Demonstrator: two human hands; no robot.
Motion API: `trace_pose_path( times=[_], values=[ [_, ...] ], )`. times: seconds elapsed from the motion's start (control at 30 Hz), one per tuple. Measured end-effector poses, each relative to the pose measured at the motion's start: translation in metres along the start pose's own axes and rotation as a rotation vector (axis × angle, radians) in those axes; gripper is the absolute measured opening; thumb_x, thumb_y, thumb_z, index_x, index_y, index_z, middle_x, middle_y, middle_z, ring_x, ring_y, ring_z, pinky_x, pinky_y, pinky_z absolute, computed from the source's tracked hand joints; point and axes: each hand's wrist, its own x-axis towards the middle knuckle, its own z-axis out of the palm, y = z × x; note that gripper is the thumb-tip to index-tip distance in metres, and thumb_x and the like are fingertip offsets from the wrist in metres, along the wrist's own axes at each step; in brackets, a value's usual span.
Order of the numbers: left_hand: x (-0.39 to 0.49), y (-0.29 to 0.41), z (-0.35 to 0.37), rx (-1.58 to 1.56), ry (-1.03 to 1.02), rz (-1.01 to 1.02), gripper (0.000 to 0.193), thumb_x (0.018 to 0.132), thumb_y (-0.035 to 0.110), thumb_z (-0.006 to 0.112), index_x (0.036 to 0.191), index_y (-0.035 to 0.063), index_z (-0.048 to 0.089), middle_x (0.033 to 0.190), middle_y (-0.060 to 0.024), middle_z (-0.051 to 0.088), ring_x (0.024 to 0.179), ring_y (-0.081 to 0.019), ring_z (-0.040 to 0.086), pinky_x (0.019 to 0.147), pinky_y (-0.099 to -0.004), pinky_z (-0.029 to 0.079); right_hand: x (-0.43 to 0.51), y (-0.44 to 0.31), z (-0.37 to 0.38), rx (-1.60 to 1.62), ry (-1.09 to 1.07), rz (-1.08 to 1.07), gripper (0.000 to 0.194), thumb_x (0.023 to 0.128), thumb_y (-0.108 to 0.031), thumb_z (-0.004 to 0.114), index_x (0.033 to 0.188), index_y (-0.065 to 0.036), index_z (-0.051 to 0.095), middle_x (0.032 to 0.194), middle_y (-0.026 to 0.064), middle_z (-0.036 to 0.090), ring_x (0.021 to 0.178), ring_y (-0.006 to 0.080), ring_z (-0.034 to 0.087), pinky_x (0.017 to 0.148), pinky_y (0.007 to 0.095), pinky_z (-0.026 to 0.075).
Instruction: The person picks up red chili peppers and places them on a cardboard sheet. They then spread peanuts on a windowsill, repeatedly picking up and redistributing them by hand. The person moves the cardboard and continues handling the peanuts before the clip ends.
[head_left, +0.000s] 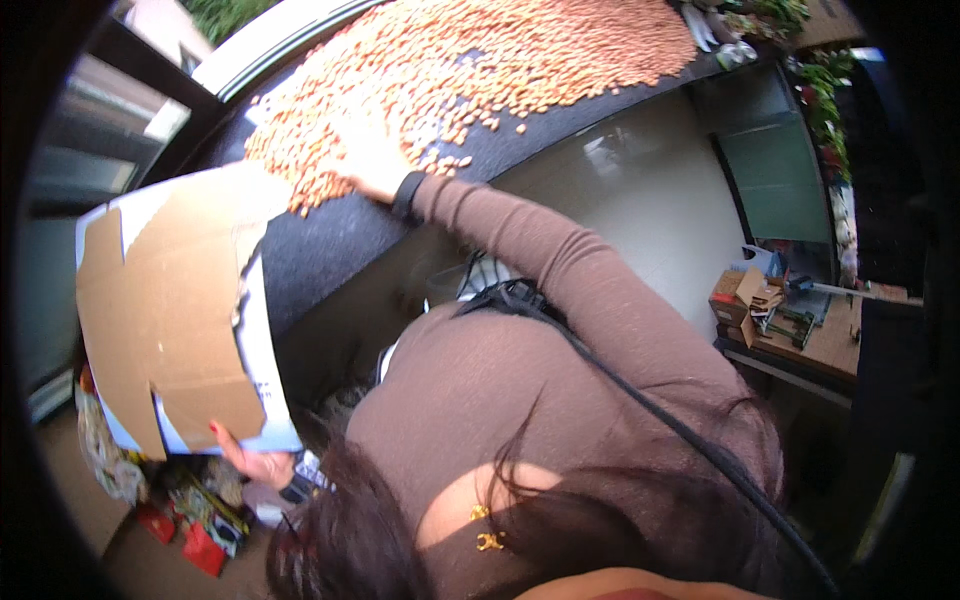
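Note:
A thick layer of peanuts (480, 60), shelled by the look of their reddish-tan surface, covers much of a dark countertop (322, 255) by a window. My right hand (373, 154), washed out by bright sunlight, rests on or just over the peanuts at the left part of the spread; its fingers are hard to make out. My left hand (259, 459) grips the lower edge of a torn cardboard box (172, 300), thumb on its brown face and the other fingers hidden. The upper edge of the cardboard meets the near left edge of the peanuts.
A window frame (277, 52) borders the counter. Leafy vegetables (757, 19) lie at its far right end. Bags and red packets (199, 544) are at the lower left. On the right, a small wooden table (840, 337) holds an opened carton (731, 300) and tools.

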Motion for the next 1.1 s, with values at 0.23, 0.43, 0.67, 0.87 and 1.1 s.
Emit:
trace_pose_path(
  times=[0.23, 0.43, 0.67, 0.87, 1.1],
  values=[
    [0.017, 0.005, -0.013, 0.082, 0.054, -0.018, 0.05, 0.093, 0.034, 0.052, 0.131, 0.0017, 0.044, 0.13, -0.0116, 0.051, 0.118, -0.0267, 0.048, 0.103, -0.0421, 0.035, 0.027, 0.006, -0.049, 0.132, -0.18, -0.111, 0.088, 0.076, -0.059, 0.061, 0.139, -0.004, 0.034, 0.147, 0.0261, 0.021, 0.136, 0.0463, 0.014, 0.104, 0.065, 0.015],
    [0.026, 0.025, 0.018, 0.169, -0.427, -0.277, 0.05, 0.094, 0.034, 0.052, 0.131, 0.0016, 0.044, 0.13, -0.0117, 0.051, 0.118, -0.0266, 0.049, 0.103, -0.042, 0.035, 0.105, 0.179, -0.169, 0.255, -0.109, 0.324, 0.08, 0.079, -0.058, 0.058, 0.136, -0.004, 0.041, 0.136, 0.0329, 0.035, 0.126, 0.0461, 0.038, 0.103, 0.0492, 0.034],
    [0.018, 0.02, 0.077, 0.272, -0.625, -0.501, 0.05, 0.094, 0.034, 0.051, 0.131, 0.0015, 0.044, 0.13, -0.0117, 0.051, 0.117, -0.0266, 0.049, 0.102, -0.042, 0.036, 0.096, 0.456, -0.269, 0.236, -0.075, 1.064, 0.09, 0.081, -0.068, 0.042, 0.145, -0.009, 0.022, 0.148, 0.0267, 0.017, 0.135, 0.0438, 0.015, 0.109, 0.0491, 0.012],
    [0.007, 0.012, 0.124, 0.294, -0.614, -0.557, 0.05, 0.094, 0.035, 0.051, 0.131, 0.0014, 0.044, 0.13, -0.0118, 0.051, 0.117, -0.0266, 0.049, 0.102, -0.0419, 0.036, 0.058, 0.603, -0.262, -0.025, -0.1, 1.122, 0.093, 0.08, -0.073, 0.036, 0.149, -0.015, 0.012, 0.153, 0.0198, 0.008, 0.14, 0.0427, -0.002, 0.112, 0.0529, -0.006],
    [-0.009, -0.008, 0.163, 0.199, -0.525, -0.531, 0.05, 0.094, 0.035, 0.051, 0.131, 0.0013, 0.044, 0.13, -0.0118, 0.051, 0.117, -0.0265, 0.05, 0.102, -0.0418, 0.037, 0.05, 0.51, -0.263, -0.053, -0.053, 1.164, 0.108, 0.076, -0.076, 0.044, 0.149, -0.009, 0.002, 0.152, 0.0224, -0.011, 0.138, 0.0466, -0.011, 0.111, 0.0562, 0.002]
  ],
)
